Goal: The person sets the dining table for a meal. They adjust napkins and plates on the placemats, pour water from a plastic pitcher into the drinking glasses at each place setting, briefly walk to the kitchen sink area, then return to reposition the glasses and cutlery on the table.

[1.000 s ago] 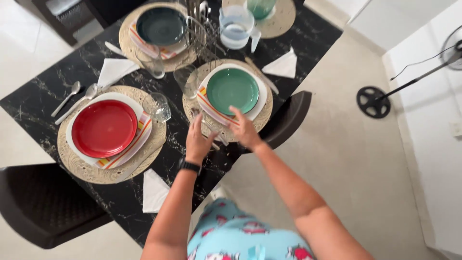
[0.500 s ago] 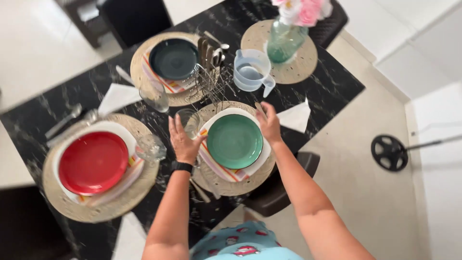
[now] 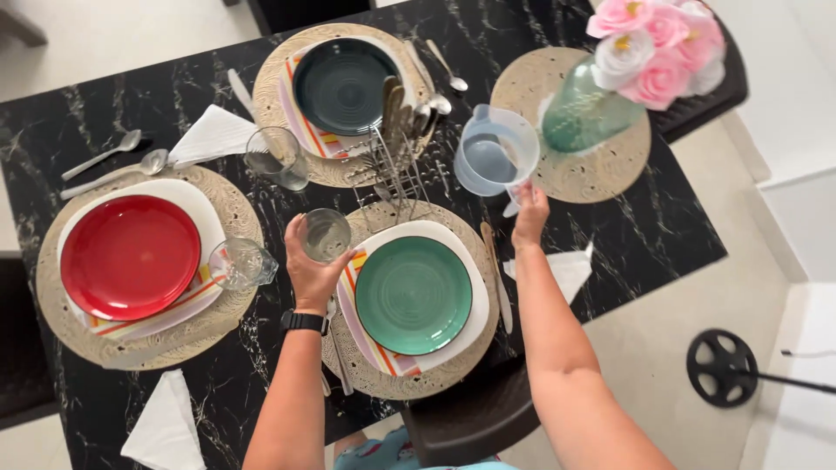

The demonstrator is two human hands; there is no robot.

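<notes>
Our left hand [image 3: 312,265] is wrapped around the clear glass [image 3: 326,234]: fragile, slick, hold mid-wall. Our right hand [image 3: 529,216] pinches the water jug [image 3: 495,153] handle: heavy, may slosh.

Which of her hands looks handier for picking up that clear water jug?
Probably the right hand: it already touches the clear jug at its handle. The left hand is wrapped around a drinking glass beside the green plate, so it is occupied.
</notes>
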